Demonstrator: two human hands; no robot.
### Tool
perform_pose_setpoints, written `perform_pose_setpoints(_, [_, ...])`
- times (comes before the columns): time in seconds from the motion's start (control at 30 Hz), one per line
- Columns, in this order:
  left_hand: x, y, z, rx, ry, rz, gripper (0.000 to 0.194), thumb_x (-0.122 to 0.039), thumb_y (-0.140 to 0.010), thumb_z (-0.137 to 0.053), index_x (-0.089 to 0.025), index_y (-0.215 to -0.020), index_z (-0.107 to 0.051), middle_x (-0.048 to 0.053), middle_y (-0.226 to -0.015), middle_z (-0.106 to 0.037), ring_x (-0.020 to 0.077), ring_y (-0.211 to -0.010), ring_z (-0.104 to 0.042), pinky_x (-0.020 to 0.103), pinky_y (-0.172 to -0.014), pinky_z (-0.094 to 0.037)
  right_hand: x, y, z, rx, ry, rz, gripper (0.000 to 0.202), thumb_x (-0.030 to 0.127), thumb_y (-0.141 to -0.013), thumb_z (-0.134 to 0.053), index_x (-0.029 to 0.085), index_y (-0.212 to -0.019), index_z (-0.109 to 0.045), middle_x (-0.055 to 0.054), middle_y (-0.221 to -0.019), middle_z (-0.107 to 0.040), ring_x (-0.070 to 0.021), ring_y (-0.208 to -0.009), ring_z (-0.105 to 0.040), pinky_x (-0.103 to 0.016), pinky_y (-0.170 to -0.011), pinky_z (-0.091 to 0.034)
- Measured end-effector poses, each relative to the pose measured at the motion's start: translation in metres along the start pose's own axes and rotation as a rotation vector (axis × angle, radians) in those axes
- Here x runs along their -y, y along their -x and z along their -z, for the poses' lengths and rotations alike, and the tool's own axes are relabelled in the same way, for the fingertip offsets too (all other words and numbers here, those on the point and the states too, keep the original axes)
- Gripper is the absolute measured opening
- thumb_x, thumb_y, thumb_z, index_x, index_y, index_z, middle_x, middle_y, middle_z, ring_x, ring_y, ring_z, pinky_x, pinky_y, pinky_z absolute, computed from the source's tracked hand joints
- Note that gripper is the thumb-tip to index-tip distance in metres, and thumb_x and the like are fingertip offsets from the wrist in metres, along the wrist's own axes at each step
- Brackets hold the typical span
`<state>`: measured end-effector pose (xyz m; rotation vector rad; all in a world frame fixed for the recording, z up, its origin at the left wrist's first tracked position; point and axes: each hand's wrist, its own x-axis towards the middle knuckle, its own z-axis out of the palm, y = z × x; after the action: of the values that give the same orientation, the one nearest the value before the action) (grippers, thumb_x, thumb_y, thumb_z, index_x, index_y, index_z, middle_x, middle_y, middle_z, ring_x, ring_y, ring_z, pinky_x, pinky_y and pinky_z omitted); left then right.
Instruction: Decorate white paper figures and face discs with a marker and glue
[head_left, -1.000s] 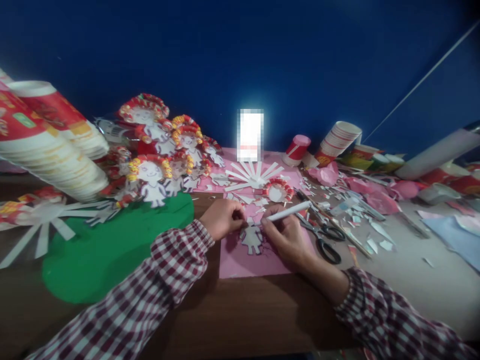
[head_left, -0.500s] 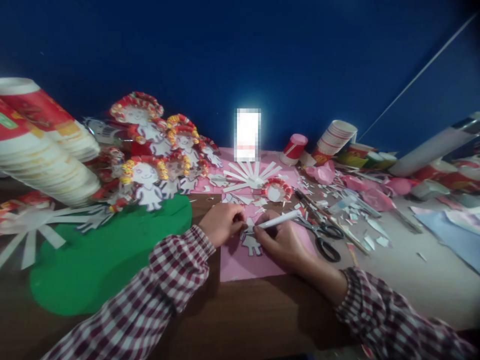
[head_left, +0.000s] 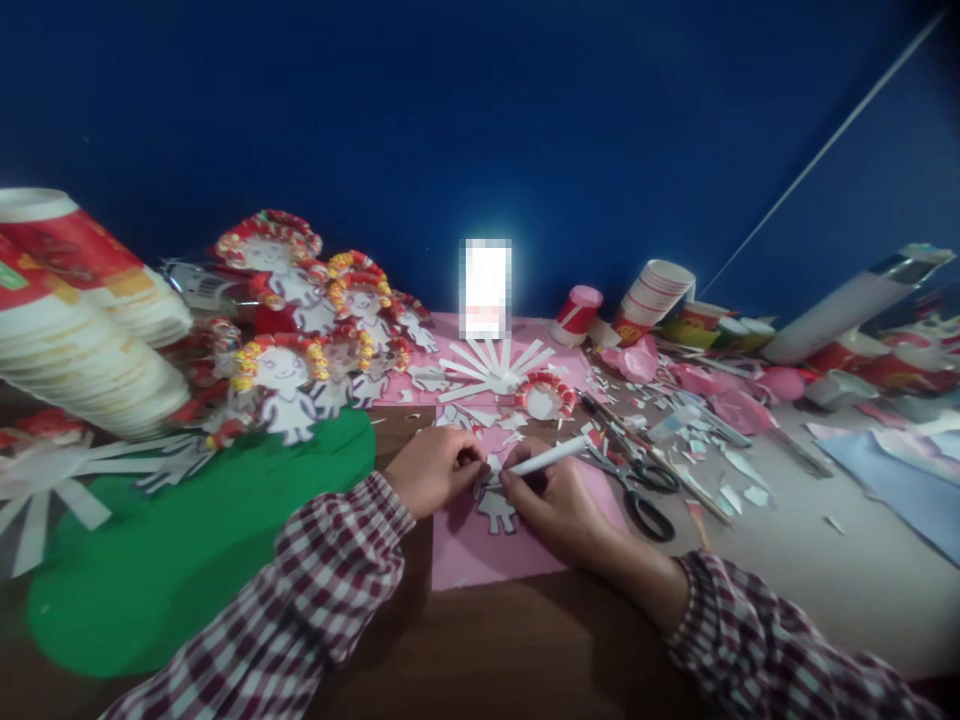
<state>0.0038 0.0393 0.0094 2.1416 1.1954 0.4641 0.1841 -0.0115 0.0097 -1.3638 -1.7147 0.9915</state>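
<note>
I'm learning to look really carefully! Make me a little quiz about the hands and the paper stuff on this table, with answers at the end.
1. What is the right hand holding?
2. Pick one: what colour is the sheet right under the small white paper doll by the hands?
A) green
B) pink
C) blue
3. True or false: the black-handled scissors lie to the right of the right hand.

Key:
1. A slim white pen.
2. B, pink.
3. True.
</note>
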Motion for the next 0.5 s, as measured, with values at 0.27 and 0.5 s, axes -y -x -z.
perform_pose_setpoints(0.27, [0.0040,-0.0007,-0.0045,-0.023,-0.018,-0.004,0.010,-0.022,-0.074,-0.057,-0.018,-0.078,-0.065,0.001,-0.074,-0.065,0.0133,-0.067,-0.059,0.022,-0.060,-0.042,-0.0008,-0.0004,0.0002,0.014,-0.014,-0.016,0.007,0.024,-0.081,-0.053,0.023,-0.074,-0.050,0.005,-0.058,-0.051,-0.0118,-0.052,-0.050,-0.021,-0.049,-0.040])
perform_pose_setpoints(0.5, [0.0015,-0.0006,-0.0046,-0.016,-0.025,0.028,0.009,-0.023,-0.074,-0.057,-0.018,-0.076,-0.065,0.001,-0.074,-0.065,0.0135,-0.067,-0.059,0.022,-0.059,-0.041,0.0002,-0.0013,-0.0002,0.010,0.088,-0.013,0.014,0.025,-0.082,-0.052,0.022,-0.069,-0.047,0.006,-0.055,-0.049,-0.0106,-0.050,-0.047,-0.021,-0.048,-0.037])
